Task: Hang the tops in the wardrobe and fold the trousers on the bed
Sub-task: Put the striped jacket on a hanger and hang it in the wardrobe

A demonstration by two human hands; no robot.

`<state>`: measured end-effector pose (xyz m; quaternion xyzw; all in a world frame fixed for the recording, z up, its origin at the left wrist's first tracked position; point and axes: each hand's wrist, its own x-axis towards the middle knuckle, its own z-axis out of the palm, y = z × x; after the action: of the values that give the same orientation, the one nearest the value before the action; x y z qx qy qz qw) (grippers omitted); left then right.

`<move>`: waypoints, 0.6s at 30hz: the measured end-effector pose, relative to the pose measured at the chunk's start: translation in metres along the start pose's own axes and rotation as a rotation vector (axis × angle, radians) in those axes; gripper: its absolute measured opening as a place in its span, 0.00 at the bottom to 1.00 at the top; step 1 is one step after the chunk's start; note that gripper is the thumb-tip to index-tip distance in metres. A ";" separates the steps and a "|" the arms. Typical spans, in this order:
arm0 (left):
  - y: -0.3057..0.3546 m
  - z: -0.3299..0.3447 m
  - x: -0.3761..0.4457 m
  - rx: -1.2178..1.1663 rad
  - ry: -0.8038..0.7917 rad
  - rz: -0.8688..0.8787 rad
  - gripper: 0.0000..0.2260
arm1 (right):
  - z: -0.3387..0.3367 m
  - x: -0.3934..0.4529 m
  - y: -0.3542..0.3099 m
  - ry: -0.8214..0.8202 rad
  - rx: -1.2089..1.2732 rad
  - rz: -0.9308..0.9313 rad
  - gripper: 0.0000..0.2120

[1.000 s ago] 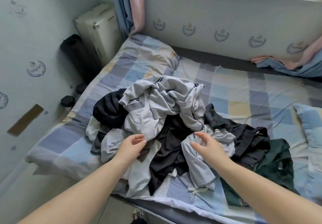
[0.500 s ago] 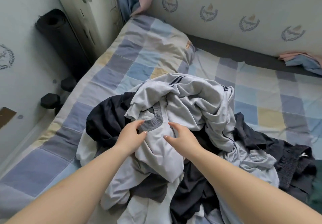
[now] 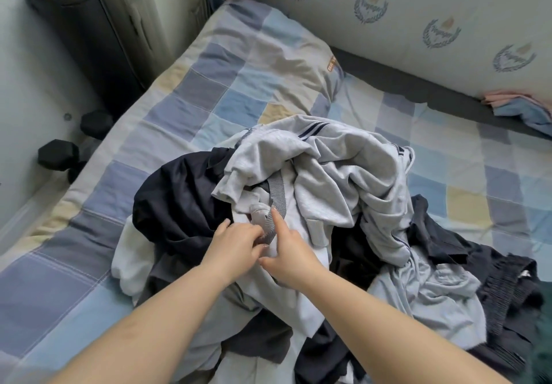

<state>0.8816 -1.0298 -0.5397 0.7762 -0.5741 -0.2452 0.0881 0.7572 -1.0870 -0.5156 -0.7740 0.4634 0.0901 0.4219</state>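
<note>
A heap of clothes lies on the checked bed [image 3: 191, 105]. On top is a light grey top [image 3: 334, 174] with a ribbed grey collar [image 3: 276, 201]. A dark navy garment [image 3: 179, 204] lies to its left, and black trousers with a gathered waistband [image 3: 493, 282] lie at the right. My left hand [image 3: 236, 249] pinches the ribbed collar of the grey top at the middle of the heap. My right hand [image 3: 289, 252] is beside it with its forefinger stretched along the collar; its other fingers are folded under. The wardrobe is out of view.
A pillow [image 3: 286, 55] in the same checked cloth lies at the head of the bed. A rolled black mat [image 3: 80, 31] leans in the left corner, with black dumbbells [image 3: 59, 156] on the floor. Pink and blue cloth [image 3: 519, 108] lies by the right wall.
My view has moved closer to the heap. Both hands went from the front of the pile to the grey top's collar, and my left hand has taken hold of it.
</note>
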 end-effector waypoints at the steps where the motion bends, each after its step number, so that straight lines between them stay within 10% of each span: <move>1: 0.002 0.001 -0.006 -0.036 0.024 0.030 0.05 | -0.001 -0.003 0.000 -0.012 -0.009 0.004 0.43; 18: 0.122 -0.037 -0.125 -0.611 0.111 0.043 0.06 | -0.037 -0.164 0.015 0.273 0.156 0.043 0.13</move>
<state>0.7689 -0.9582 -0.4219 0.7136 -0.4847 -0.3615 0.3537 0.6455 -1.0126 -0.4137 -0.7338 0.5387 -0.0432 0.4116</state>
